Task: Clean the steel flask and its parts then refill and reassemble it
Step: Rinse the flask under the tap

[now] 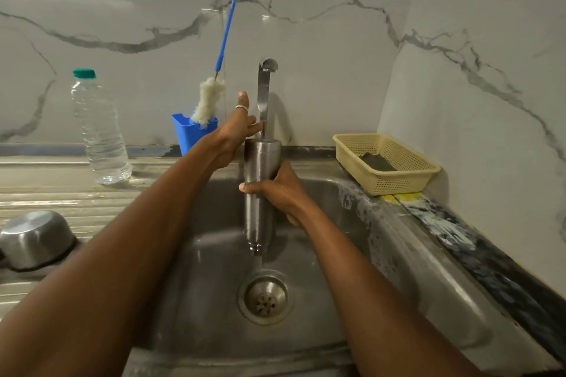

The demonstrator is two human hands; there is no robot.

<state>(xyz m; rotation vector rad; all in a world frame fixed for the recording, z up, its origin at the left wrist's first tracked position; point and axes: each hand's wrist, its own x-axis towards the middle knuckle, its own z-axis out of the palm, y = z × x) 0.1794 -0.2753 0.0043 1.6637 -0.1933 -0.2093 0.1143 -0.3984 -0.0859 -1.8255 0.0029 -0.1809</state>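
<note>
A: Where is the flask (260,193) held?

B: It is gripped around its middle by the right hand (280,190), fingers wrapped across the front of the steel body. It is held over the sink (398,269), neck end pointing down, and a thin stream of water is seen falling from that end toward the drain (266,297) below the hand.

A: And the left hand (235,135)?

B: It is raised just above and to the left of the right hand, against the flask's upper end. The fingers are spread open; the thumb, with a ring on it, is pointed up. Nothing is clasped in it. The tap (264,95) is found right behind its fingertips, though whether it is touched cannot be told.

A: What is placed around the hands?

B: Behind the left hand, a blue holder (190,135) with a bottle brush (211,98) standing in it. Further left, a capped plastic bottle (99,128) is stood on the counter, and nearer, well to the left of the forearm, a steel bowl (35,237) is laid upside down. To the right of the right hand, a yellow basket (389,174) with a dark scrub pad (377,161) inside is set on the sink's edge.
</note>
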